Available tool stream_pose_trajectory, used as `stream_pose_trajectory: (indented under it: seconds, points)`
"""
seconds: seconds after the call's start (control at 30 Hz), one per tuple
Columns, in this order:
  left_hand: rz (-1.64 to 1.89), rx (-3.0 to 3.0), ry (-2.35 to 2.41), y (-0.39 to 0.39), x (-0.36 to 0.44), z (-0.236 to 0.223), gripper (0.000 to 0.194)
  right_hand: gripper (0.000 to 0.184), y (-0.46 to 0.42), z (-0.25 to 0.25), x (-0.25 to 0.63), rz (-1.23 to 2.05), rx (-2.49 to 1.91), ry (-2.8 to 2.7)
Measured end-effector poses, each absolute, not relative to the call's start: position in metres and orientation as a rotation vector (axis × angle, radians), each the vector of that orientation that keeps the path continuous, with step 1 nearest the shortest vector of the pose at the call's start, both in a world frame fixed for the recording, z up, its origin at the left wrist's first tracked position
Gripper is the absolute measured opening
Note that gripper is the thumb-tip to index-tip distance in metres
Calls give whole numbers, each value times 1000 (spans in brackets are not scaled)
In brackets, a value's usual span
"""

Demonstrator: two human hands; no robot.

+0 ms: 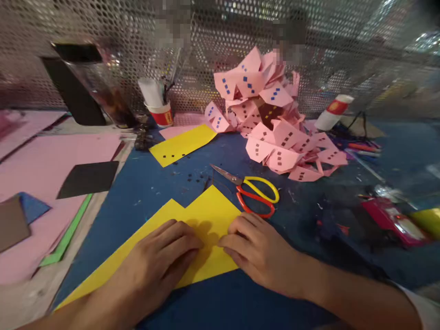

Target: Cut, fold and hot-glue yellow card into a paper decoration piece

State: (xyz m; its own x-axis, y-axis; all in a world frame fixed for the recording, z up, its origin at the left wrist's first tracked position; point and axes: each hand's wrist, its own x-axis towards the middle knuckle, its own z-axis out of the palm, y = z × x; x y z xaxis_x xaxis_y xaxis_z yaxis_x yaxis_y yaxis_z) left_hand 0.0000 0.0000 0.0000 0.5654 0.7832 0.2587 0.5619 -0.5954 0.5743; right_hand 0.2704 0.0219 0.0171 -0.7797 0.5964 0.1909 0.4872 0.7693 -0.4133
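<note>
A folded sheet of yellow paper (213, 206) lies on the blue tabletop in front of me, its upper edge rising to two points. My left hand (156, 263) rests on its middle with the fingers curled and pressed together. Closed on its right part is my right hand (259, 250), the fingertips bent down onto the paper; what lies beneath them is hidden. Just beyond the sheet are scissors (237, 180) with one yellow and one red handle, blades pointing left. Tiny dark squares (193, 178) are scattered there. A yellow strip (185, 143) farther back carries several more dark squares.
Pink folded papers with dark squares (282, 142) are heaped at the back. A paper cup (161, 114) and a dark-lidded bottle (99, 87) stand back left. Pink sheets (85, 146) cover the left side. Another cup (335, 112) lies tilted at right, near a magenta item (392, 220).
</note>
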Motion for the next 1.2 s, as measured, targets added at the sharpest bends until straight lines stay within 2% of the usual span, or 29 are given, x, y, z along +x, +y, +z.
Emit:
stream_pose_trajectory:
  seconds: [0.37, 1.2]
  points:
    - [668, 2351, 1086, -1, 0, 5, 22, 17, 23, 18, 269, 538, -848, -2625]
    - [701, 2365, 1239, 18, -11, 4, 15, 18, 37, 11, 258, 409, -832, -2594]
